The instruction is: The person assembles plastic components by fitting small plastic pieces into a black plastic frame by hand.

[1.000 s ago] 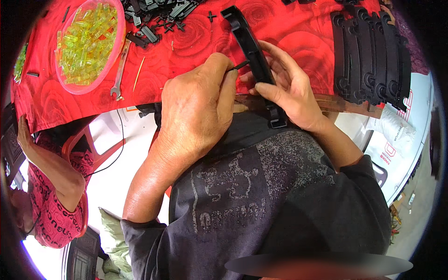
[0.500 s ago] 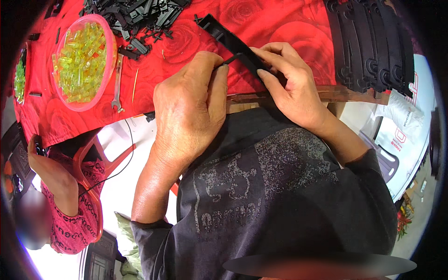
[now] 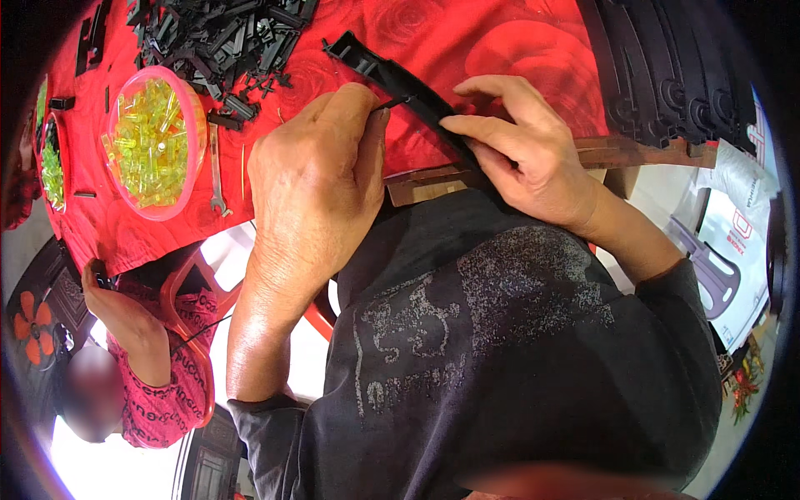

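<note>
A long, narrow black plastic strip (image 3: pixel 421 96) slants above the table edge in front of me, its channelled far end up and to the left. My right hand (image 3: pixel 533 154) grips its lower part, with the index finger lifted off and the other fingers around it. Thumb and forefinger of my left hand (image 3: pixel 317 158) pinch a thin black plastic piece (image 3: pixel 392 103), whose tip meets the strip near its middle. The rest of that piece is hidden by the fingers.
On the red rose-patterned cloth (image 3: pixel 392 25) lie a heap of small black parts (image 3: pixel 225 42), a pink basin (image 3: pixel 200 137) of clear yellow pieces, and a wrench (image 3: pixel 217 171). Several long black strips (image 3: pixel 667 75) are stacked at right. A person in a pink shirt (image 3: pixel 167 375) sits at left.
The view has shifted slightly. My right index finger has lifted away from the strip. My left hand still pinches the thin piece against the strip.
</note>
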`<action>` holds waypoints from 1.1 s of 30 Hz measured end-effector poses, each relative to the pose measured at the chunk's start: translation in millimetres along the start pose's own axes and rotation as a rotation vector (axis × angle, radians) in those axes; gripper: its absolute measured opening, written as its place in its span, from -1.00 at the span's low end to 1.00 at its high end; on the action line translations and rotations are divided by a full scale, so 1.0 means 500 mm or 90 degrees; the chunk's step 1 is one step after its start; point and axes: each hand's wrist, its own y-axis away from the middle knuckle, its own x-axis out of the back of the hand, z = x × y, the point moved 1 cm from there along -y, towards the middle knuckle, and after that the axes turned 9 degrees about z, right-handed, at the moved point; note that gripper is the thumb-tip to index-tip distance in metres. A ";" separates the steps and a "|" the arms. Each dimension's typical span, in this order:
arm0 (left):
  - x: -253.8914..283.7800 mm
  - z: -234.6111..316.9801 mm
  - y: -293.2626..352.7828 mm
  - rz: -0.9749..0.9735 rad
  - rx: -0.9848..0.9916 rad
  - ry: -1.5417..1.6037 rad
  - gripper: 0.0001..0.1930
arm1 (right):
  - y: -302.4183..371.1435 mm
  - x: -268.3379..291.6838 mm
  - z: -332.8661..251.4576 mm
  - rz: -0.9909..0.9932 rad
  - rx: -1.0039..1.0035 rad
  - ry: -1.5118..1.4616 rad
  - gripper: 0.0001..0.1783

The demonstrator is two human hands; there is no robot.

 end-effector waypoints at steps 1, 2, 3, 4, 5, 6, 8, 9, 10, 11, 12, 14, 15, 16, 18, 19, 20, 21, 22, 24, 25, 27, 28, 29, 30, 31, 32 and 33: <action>0.001 0.003 -0.004 -0.005 -0.003 -0.003 -0.88 | -0.001 -0.003 -0.002 -0.016 0.008 0.011 -0.66; 0.002 0.006 -0.008 -0.023 -0.002 -0.022 -0.88 | -0.002 -0.006 -0.003 -0.033 0.018 0.023 -0.64; 0.002 0.007 -0.012 -0.041 -0.003 -0.038 -0.87 | -0.002 -0.011 -0.004 -0.029 0.014 0.023 -0.64; 0.001 0.005 -0.015 -0.044 -0.007 -0.039 -0.87 | -0.002 -0.017 -0.004 -0.033 0.013 0.028 -0.65; 0.000 0.001 -0.018 -0.057 -0.018 -0.045 -0.87 | -0.002 -0.022 -0.004 -0.037 0.012 0.033 -0.66; 0.001 0.001 -0.022 -0.072 -0.027 -0.054 -0.87 | -0.002 -0.023 -0.002 -0.039 0.011 0.034 -0.68; 0.003 0.005 -0.032 -0.086 -0.042 -0.073 -0.88 | -0.002 -0.022 0.003 -0.043 0.015 0.029 -0.70; 0.006 0.005 -0.034 -0.093 -0.055 -0.086 -0.88 | -0.003 -0.024 0.003 -0.052 0.022 0.030 -0.71; 0.009 0.004 -0.036 -0.095 -0.057 -0.087 -0.88 | -0.003 -0.026 0.004 -0.050 0.020 0.028 -0.71; 0.011 0.003 -0.039 -0.108 -0.058 -0.093 -0.88 | -0.004 -0.028 0.004 -0.049 0.043 0.041 -0.72; 0.012 0.003 -0.040 -0.119 -0.058 -0.098 -0.88 | -0.003 -0.030 0.004 -0.049 0.067 0.054 -0.72; 0.014 0.007 -0.043 -0.133 -0.059 -0.107 -0.88 | -0.002 -0.032 0.005 -0.054 0.072 0.060 -0.71; 0.015 0.010 -0.045 -0.145 -0.060 -0.115 -0.88 | -0.002 -0.032 0.004 -0.059 0.079 0.069 -0.71; 0.016 0.011 -0.049 -0.147 -0.062 -0.115 -0.88 | -0.002 -0.032 0.004 -0.058 0.077 0.069 -0.71; 0.017 0.012 -0.055 -0.164 -0.075 -0.140 -0.88 | -0.003 -0.035 0.004 -0.067 0.081 0.082 -0.76; 0.018 0.014 -0.057 -0.167 -0.075 -0.141 -0.88 | -0.005 -0.037 0.004 -0.066 0.079 0.081 -0.76; 0.020 0.015 -0.060 -0.176 -0.078 -0.156 -0.88 | -0.008 -0.040 0.003 -0.059 0.086 0.079 -0.80; 0.020 0.016 -0.062 -0.183 -0.080 -0.171 -0.88 | -0.010 -0.042 0.005 -0.053 0.095 0.077 -0.84; 0.019 0.017 -0.063 -0.185 -0.080 -0.173 -0.88 | -0.009 -0.045 0.007 -0.052 0.094 0.076 -0.84; 0.019 0.018 -0.063 -0.191 -0.082 -0.186 -0.87 | -0.006 -0.052 0.011 -0.043 0.081 0.042 -0.88; 0.021 0.017 -0.062 -0.193 -0.082 -0.188 -0.87 | -0.007 -0.052 0.010 -0.041 0.080 0.040 -0.88; 0.023 0.014 -0.061 -0.194 -0.096 -0.196 -0.86 | -0.011 -0.049 0.009 -0.063 0.094 0.042 -0.86; 0.023 0.013 -0.062 -0.196 -0.095 -0.197 -0.86 | -0.012 -0.049 0.008 -0.062 0.094 0.040 -0.86; 0.024 0.012 -0.062 -0.198 -0.098 -0.204 -0.86 | -0.014 -0.050 0.006 -0.072 0.087 0.040 -0.84; 0.026 0.012 -0.063 -0.200 -0.101 -0.212 -0.85 | -0.017 -0.050 0.004 -0.081 0.082 0.040 -0.83; 0.028 0.011 -0.063 -0.200 -0.101 -0.214 -0.85 | -0.021 -0.050 0.003 -0.080 0.082 0.038 -0.83; 0.030 0.009 -0.063 -0.205 -0.102 -0.220 -0.85 | -0.025 -0.051 0.001 -0.090 0.087 0.040 -0.82; 0.030 0.008 -0.063 -0.210 -0.104 -0.225 -0.85 | -0.027 -0.052 -0.001 -0.099 0.090 0.043 -0.81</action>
